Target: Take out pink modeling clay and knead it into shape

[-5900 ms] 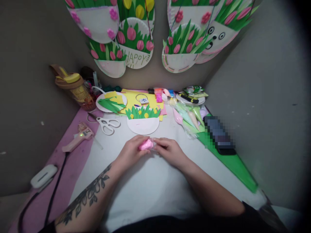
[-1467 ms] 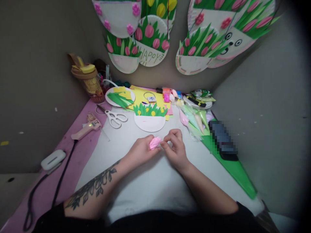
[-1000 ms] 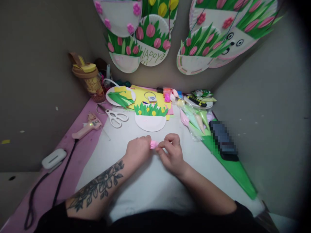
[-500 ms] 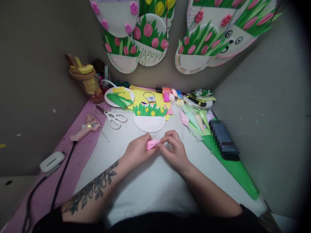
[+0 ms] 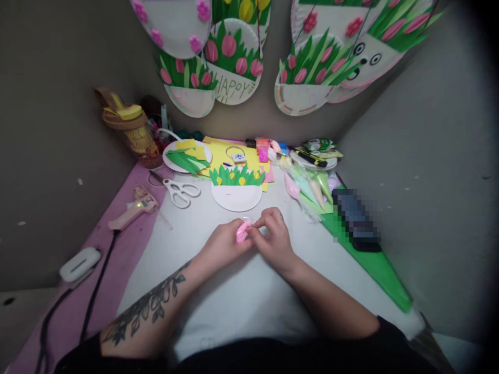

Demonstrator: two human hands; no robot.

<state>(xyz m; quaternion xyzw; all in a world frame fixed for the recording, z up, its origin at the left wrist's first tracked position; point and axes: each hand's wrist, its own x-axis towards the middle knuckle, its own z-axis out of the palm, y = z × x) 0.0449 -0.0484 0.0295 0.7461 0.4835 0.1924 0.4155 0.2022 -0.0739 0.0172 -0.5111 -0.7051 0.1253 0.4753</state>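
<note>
Over the middle of the white table, my left hand (image 5: 226, 242) is closed around a small packet of bright pink clay (image 5: 243, 232) in clear plastic. My right hand (image 5: 274, 240) pinches at the packet's right side, its fingertips partly hiding it. Just beyond both hands lies a half paper plate (image 5: 236, 197) with a green paper grass edge and small yellow flowers.
White-handled scissors (image 5: 181, 192) and a pink glue gun (image 5: 134, 210) with a black cord lie at left. Several piping bags (image 5: 307, 187) and a phone (image 5: 356, 221) lie at right. Decorated plates (image 5: 234, 83) hang on the wall. A tumbler (image 5: 128, 130) stands back left.
The pink packet has turned more upright in my left hand, showing more of its pink face and a clear plastic edge on top. The view has shifted slightly.
</note>
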